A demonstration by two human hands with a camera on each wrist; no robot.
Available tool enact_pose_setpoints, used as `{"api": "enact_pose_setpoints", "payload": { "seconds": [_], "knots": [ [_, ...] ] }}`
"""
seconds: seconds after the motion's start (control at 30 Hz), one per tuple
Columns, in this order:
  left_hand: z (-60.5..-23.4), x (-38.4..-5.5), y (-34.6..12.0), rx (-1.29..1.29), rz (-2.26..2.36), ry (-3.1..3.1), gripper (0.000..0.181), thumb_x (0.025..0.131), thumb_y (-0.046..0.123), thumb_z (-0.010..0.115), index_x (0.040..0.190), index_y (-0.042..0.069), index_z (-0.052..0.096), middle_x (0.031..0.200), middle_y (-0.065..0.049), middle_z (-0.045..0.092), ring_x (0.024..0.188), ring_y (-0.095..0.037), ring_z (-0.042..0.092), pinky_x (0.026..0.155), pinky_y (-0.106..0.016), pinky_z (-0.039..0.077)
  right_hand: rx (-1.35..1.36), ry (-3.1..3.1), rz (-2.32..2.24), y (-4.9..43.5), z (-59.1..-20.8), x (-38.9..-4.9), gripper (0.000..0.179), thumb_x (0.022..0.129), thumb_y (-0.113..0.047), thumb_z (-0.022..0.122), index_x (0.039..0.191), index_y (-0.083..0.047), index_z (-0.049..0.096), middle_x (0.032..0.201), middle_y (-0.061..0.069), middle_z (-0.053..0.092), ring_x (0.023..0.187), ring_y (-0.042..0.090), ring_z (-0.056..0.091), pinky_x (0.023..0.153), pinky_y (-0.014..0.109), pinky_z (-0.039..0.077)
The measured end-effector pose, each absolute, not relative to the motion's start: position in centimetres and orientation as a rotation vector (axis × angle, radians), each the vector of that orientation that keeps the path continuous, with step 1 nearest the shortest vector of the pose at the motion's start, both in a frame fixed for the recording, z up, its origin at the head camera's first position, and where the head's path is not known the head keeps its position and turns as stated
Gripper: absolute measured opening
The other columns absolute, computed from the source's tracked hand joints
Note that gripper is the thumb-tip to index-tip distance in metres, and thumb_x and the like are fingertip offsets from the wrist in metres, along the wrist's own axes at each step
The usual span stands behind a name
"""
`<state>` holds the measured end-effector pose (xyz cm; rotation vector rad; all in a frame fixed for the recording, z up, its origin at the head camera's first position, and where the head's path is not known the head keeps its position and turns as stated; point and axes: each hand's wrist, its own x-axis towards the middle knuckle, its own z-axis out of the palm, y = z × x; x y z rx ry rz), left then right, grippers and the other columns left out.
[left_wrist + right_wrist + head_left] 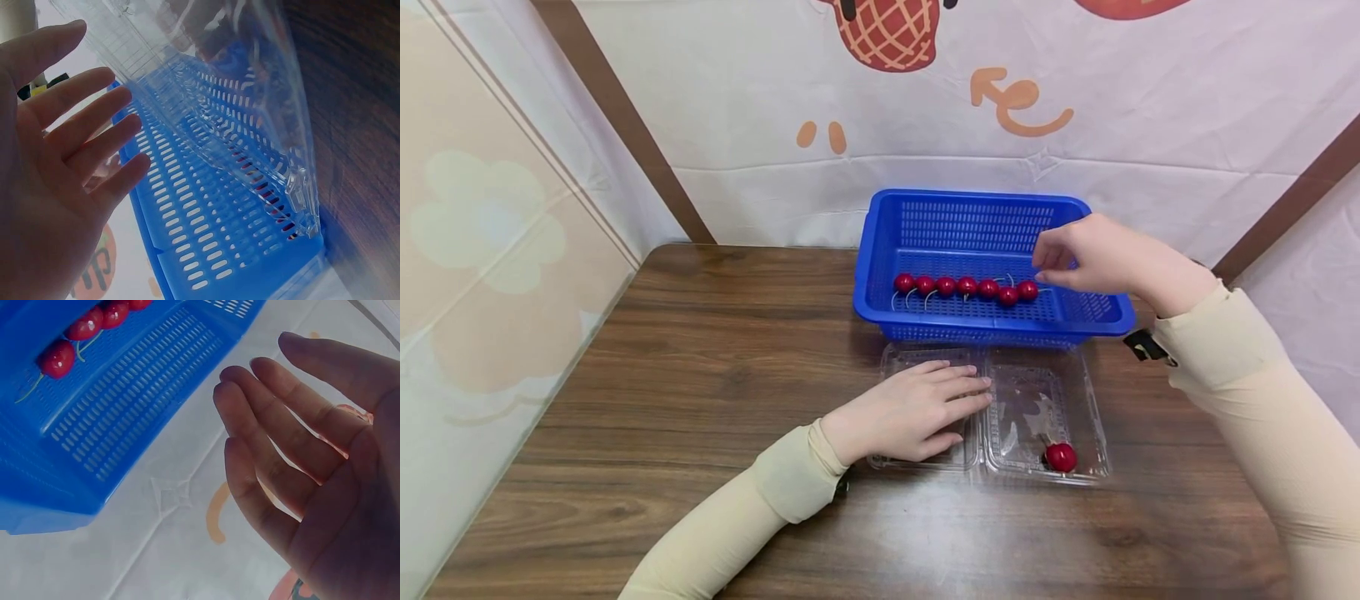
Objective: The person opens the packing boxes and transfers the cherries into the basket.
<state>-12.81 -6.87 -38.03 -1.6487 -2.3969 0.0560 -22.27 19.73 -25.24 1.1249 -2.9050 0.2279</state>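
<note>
Several red cherries with thin stems [967, 287] lie in a row inside a blue perforated basket [992, 335]. Over the basket's right end hovers my right hand [1097, 254], its fingers loosely bent, just right of the last cherry [57, 359]. It holds nothing, and the right wrist view has thumb and fingertips apart. In front of the basket lies an unfolded clear plastic clamshell box [1022, 396]. One cherry [1062, 457] sits in the near right corner of its right half. My left hand [913, 414] lies spread over the left half, fingers reaching the middle fold.
The wooden tabletop [737, 375] extends left of and in front of the clamshell. Behind the basket hangs a white printed cloth [760, 92], close to its back rim. Another pale cloth [490, 292] borders the left table edge.
</note>
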Motion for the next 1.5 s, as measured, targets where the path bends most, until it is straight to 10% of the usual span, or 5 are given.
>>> {"api": "enact_pose_setpoints", "payload": {
  "seconds": [1.5],
  "knots": [
    [-37.9,-12.9,-6.9,-1.653,0.038,-2.382,0.056,0.09,0.039,0.056,0.139,0.013,0.048,0.144,-0.004,0.048,0.135,-0.022,0.041,0.112,-0.039,0.034,1.207,-2.667,0.495,22.9,-32.7,-13.3,0.018,0.077,-0.009,0.076,0.084,-0.02,0.064,0.078,-0.017,0.063,0.072,-0.005,0.058,0.064,0.022,0.054]
  ]
}}
